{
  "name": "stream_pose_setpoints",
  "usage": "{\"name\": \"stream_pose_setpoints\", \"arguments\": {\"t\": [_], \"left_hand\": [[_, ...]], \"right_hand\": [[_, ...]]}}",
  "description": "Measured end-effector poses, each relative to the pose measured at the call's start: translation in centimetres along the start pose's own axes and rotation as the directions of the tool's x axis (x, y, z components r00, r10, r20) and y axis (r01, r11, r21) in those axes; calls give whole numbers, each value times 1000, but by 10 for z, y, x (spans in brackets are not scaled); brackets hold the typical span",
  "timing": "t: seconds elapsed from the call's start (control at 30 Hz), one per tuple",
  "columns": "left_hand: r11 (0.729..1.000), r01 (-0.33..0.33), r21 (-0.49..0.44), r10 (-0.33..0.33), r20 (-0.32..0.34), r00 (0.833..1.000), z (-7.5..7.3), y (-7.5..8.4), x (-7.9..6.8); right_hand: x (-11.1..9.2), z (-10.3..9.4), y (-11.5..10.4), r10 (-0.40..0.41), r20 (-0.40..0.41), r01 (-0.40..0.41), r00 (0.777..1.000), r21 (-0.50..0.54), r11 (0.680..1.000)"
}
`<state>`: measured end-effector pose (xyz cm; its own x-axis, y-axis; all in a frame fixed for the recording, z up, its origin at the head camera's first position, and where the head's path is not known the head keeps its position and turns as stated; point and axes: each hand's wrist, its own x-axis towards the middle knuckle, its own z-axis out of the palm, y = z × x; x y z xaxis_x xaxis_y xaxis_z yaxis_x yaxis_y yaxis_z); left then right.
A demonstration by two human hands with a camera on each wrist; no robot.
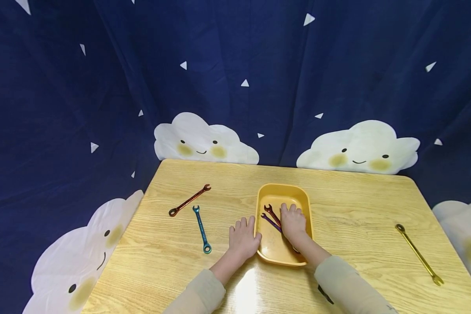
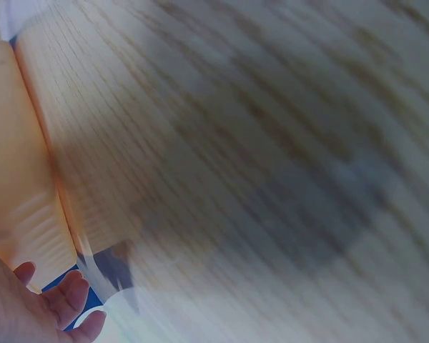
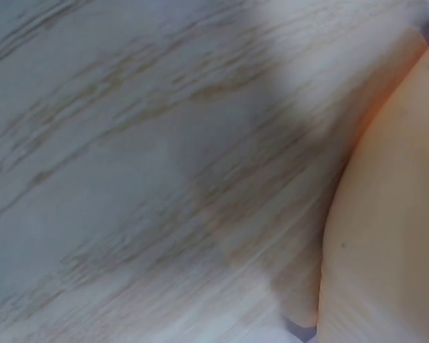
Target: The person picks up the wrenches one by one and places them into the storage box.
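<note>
Sleeves (image 1: pixel 206 288) nearest. Left hand (image 1: pixel 243 237) relaxed at tray (image 1: pixel 272 249) edge; right hand (image 1: pixel 293 223) over wrenches (image 1: pixel 274 216) inside, grip hidden, can't tell. Probably placing step; next calls for clean release.

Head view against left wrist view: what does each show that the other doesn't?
Head only: right grip over wrenches in the tray; red wrench, blue wrench and gold wrench on the table.
Left wrist only: the tray's left outer wall, close up, down to the table.
Both: left grip beside the tray, the table and some blue curtain.
</note>
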<state>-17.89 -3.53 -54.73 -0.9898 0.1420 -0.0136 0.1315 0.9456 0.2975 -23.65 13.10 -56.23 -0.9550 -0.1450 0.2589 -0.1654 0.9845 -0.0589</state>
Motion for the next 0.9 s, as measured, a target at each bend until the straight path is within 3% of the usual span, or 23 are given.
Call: {"name": "stream_pose_setpoints", "arguments": {"t": [0.27, 0.53, 0.77, 0.9], "left_hand": [[1000, 3, -13, -3, 3, 1000, -1, 0, 0], [1000, 1, -6, -1, 2, 1000, -2, 0, 0], [1000, -14, -26, 14, -21, 1000, 0, -1, 0], [1000, -11, -21, 11, -12, 1000, 0, 0, -1]], "right_hand": [[0, -9, 0, -30, -48, 31, 998, 17, 999], [-1, -25, 3, -65, -37, 67, 997, 59, 996], [-2, -37, 8, -71, -34, 75, 997, 148, 986], [-3, -40, 13, -56, -91, 75, 994, 216, 974]]}}
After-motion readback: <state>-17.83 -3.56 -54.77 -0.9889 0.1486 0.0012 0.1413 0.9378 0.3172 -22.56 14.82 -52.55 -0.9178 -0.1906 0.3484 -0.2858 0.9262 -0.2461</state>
